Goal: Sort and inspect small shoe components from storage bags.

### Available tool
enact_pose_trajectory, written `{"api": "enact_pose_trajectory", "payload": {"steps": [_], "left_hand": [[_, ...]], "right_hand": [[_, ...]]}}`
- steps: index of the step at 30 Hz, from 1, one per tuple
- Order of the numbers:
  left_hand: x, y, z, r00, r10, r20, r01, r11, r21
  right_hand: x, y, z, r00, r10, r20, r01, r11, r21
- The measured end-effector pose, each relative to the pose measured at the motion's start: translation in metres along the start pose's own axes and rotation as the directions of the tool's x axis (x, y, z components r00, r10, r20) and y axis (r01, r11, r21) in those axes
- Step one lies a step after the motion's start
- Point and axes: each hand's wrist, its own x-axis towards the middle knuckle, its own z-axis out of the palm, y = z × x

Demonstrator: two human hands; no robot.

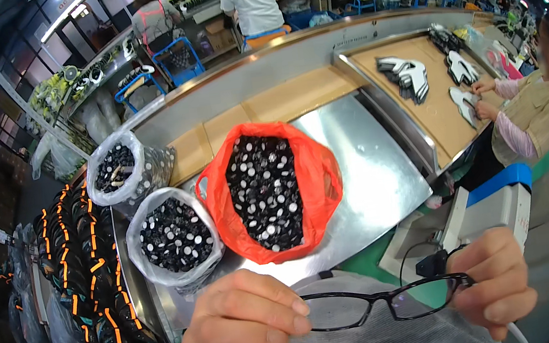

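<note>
A pair of black-framed eyeglasses is held up in front of my grey top, low in the head view. My left hand pinches the left end of the frame, with fingers curled. At the right end, my right hand grips the frame near its hinge. Thin white strips come out below both hands; I cannot make out what they belong to. Beyond the glasses, a red plastic bag stands wide-mouthed on the metal table, full of small black and white round pieces.
Two clear plastic bags of similar pieces stand left of the red bag. Orange-striped black items are stacked far left. A co-worker at right handles white-and-black cut pieces. Other people sit along a far bench.
</note>
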Motion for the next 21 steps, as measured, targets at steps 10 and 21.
{"api": "enact_pose_trajectory", "payload": {"steps": [10,21], "left_hand": [[-0.014,-0.075,0.016,0.899,-0.335,-0.283,0.378,0.919,0.113],[0.014,-0.113,0.014,0.842,-0.418,-0.341,0.505,0.833,0.225]], "right_hand": [[-0.030,0.023,-0.064,0.738,0.674,-0.048,-0.670,0.739,0.074],[0.068,0.027,-0.165,0.912,-0.086,0.402,-0.151,0.839,0.522]]}}
